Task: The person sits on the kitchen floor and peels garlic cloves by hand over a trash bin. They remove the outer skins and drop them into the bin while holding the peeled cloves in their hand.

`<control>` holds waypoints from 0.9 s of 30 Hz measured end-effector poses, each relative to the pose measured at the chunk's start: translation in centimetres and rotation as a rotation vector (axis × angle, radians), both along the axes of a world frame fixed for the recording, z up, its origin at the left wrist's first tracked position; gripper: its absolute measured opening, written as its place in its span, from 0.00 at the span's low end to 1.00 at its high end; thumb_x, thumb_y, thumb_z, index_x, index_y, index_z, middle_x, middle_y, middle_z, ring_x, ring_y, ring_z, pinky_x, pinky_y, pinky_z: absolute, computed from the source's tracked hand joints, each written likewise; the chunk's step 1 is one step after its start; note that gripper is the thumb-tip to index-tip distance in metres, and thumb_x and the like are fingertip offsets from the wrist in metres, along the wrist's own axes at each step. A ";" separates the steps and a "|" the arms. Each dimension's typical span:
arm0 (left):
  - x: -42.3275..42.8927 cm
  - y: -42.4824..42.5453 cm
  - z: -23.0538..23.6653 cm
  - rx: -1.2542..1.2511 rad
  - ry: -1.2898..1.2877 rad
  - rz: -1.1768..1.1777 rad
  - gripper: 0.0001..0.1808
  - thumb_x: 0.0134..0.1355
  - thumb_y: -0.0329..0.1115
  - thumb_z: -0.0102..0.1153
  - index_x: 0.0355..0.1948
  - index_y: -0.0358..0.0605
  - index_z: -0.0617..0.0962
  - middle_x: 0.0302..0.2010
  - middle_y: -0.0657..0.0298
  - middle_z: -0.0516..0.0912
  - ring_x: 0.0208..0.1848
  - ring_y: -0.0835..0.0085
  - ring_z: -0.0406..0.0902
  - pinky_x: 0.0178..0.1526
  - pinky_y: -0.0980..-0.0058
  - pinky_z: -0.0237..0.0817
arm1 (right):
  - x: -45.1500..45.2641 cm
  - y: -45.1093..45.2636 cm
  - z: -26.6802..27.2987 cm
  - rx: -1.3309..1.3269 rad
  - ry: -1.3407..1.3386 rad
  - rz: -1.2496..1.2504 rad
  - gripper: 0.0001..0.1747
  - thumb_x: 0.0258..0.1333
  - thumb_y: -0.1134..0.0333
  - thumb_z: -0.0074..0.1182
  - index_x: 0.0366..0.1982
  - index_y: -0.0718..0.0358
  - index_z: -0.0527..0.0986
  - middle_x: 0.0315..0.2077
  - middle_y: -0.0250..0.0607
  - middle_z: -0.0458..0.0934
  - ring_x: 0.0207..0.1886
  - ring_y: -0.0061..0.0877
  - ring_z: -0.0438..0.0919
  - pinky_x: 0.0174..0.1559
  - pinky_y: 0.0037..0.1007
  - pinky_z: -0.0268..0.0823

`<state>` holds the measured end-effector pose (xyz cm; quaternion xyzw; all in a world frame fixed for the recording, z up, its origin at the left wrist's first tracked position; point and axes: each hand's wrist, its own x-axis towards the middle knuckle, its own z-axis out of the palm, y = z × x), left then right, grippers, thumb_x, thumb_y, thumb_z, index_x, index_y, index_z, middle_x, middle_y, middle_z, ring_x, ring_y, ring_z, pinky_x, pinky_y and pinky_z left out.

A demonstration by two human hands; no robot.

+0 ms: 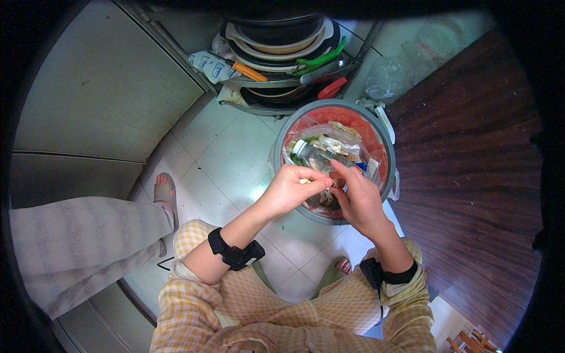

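Both of my hands meet above a grey-rimmed waste bin with a red liner. A small pale piece, too small to name surely, shows in the curled fingers of my left hand, whose thumb and forefinger are pinched together. The fingers of my right hand curve around those fingertips; whether they grip anything is hidden. Below them in the bin lie a clear plastic bottle with a white cap, a crumpled white wrapper, green scraps and pale peelings.
A rack behind the bin holds stacked pans, one with a green handle, and an orange-handled tool. A dark wooden panel rises at the right. Another person's leg and sandalled foot are at the left.
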<state>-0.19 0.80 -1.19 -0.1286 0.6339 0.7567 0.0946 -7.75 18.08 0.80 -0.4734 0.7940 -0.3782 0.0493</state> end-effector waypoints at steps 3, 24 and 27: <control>0.0 0.1 0.0 0.090 -0.039 0.019 0.10 0.60 0.30 0.60 0.39 0.35 0.83 0.35 0.62 0.85 0.37 0.82 0.78 0.41 0.82 0.70 | 0.0 0.0 -0.1 -0.014 0.019 0.004 0.33 0.43 0.83 0.59 0.55 0.65 0.66 0.33 0.46 0.77 0.35 0.40 0.78 0.35 0.34 0.70; 0.0 1.0 -0.4 -0.122 0.030 0.191 0.09 0.60 0.33 0.60 0.35 0.37 0.83 0.32 0.66 0.84 0.31 0.85 0.76 0.33 0.84 0.68 | -0.2 0.0 0.0 -0.097 -0.370 -0.156 0.23 0.47 0.75 0.63 0.47 0.68 0.70 0.36 0.43 0.78 0.39 0.29 0.79 0.41 0.27 0.70; -0.2 0.2 -0.4 -0.122 -0.011 0.201 0.09 0.61 0.34 0.60 0.34 0.38 0.82 0.30 0.67 0.83 0.28 0.87 0.74 0.29 0.84 0.67 | -0.8 0.3 0.4 -0.228 -0.788 -0.199 0.22 0.47 0.76 0.63 0.46 0.69 0.71 0.40 0.41 0.79 0.43 0.23 0.78 0.46 0.25 0.70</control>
